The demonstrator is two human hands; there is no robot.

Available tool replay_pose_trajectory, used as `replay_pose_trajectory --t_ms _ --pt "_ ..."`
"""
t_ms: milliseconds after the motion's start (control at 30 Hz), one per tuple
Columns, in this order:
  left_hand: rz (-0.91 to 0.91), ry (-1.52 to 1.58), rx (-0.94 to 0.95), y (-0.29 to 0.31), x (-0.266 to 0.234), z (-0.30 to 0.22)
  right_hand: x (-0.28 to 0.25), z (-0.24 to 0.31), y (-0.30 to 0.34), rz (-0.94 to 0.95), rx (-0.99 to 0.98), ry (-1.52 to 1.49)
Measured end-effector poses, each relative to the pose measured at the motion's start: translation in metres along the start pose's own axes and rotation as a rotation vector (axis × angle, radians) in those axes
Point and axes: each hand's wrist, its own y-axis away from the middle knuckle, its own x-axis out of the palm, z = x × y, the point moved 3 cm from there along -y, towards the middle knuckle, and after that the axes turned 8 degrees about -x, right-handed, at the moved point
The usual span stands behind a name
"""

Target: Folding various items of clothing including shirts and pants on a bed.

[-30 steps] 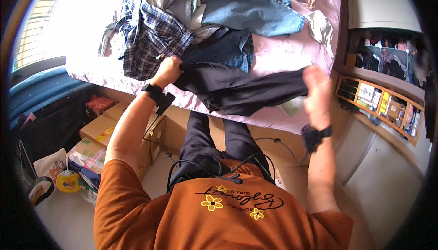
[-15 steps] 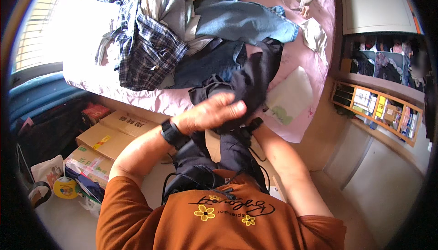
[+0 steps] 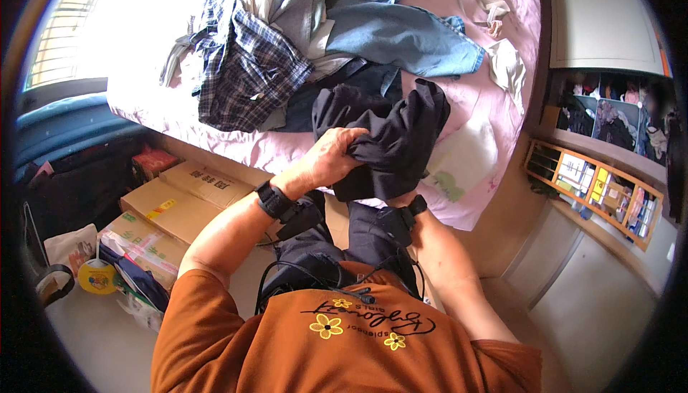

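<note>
A bunched black garment point(image 3: 390, 138) hangs in front of me over the near edge of the bed; its kind cannot be made out. My left hand point(image 3: 333, 155) is closed on the garment's left side, thumb on top. Beneath its lower right part, my right hand point(image 3: 405, 199) holds it from below, with the fingers hidden by the cloth. Just beyond lie dark blue jeans point(image 3: 304, 106), partly covered. A navy plaid shirt point(image 3: 251, 81) is at their left, and light blue jeans point(image 3: 401, 38) are farther back.
Pink bedding point(image 3: 459, 106) covers the bed, with a white cloth point(image 3: 507, 70) and a pale, green-printed piece point(image 3: 466, 160) at its right. Cardboard boxes point(image 3: 179, 203) stand on the floor at left. A wooden rack point(image 3: 595, 185) and open wardrobe shelves point(image 3: 609, 113) are at right.
My left hand was flat with fingers stretched over the garment; now it grips the garment's left side. The garment has spread out wider toward the left. The view has shifted slightly.
</note>
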Motion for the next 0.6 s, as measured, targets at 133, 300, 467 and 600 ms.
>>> replay_pose_trajectory --t_ms 133,300,467,600 --pt "0.363 0.647 -0.161 0.018 -0.008 -0.013 0.005 -0.004 0.006 -0.002 0.011 -0.016" --pt "0.696 0.698 0.010 0.034 0.018 -0.048 0.009 -0.006 0.009 0.002 0.018 -0.025" --pt "0.617 0.745 -0.162 0.032 0.011 -0.033 0.016 -0.006 0.016 0.021 0.036 -0.069" --pt "0.267 0.865 -0.316 0.033 -0.020 -0.002 0.026 0.001 0.016 0.023 0.056 -0.153"
